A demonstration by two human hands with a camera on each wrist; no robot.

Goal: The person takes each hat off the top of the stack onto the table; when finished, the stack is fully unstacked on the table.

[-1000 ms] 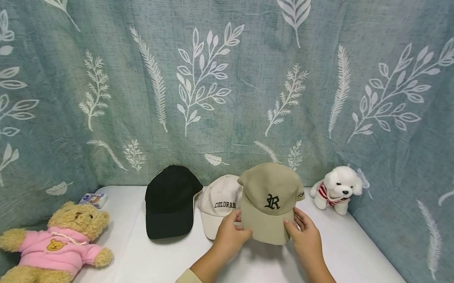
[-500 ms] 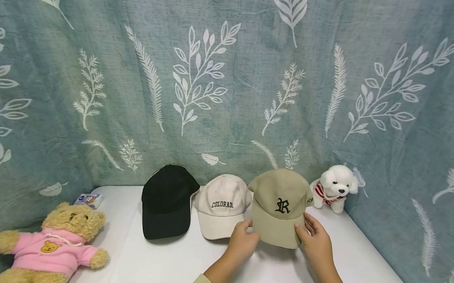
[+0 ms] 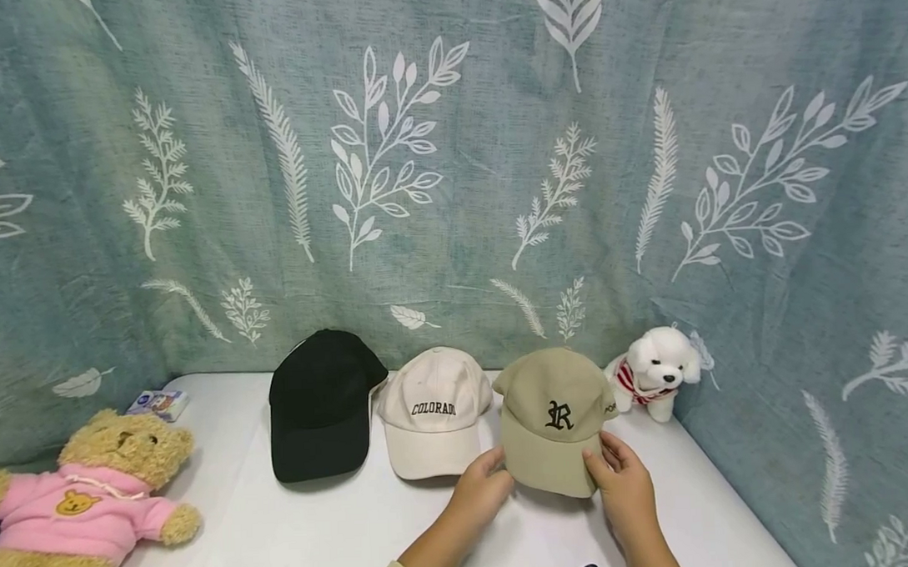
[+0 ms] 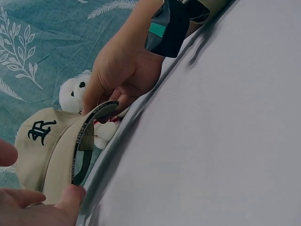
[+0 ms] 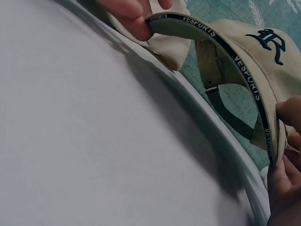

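A khaki baseball cap [image 3: 556, 413] with a dark "R" emblem is held by both hands at the white table's back right, brim toward me. My right hand [image 3: 628, 484] pinches the brim's right edge between thumb and fingers. On the brim's left edge, my left hand [image 3: 482, 491] holds with thumb and fingertips. The right wrist view shows the cap's underside, with a lettered inner band [image 5: 242, 70] and a dark back strap [image 5: 230, 113]. Just left of this cap stands a cream cap [image 3: 434, 413] reading "COLORADO", and beyond it a black cap [image 3: 323, 409].
A white plush dog [image 3: 661, 364] in a red-striped top sits right of the khaki cap. A teddy bear [image 3: 86, 505] in a pink hoodie lies at the left, near a small packet [image 3: 158, 405]. Patterned cloth [image 3: 466, 191] hangs behind the white table [image 3: 283, 540].
Both hands have shifted the khaki cap rightward and lowered it slightly, uncovering the cream cap. The head view has turned a little to the right.
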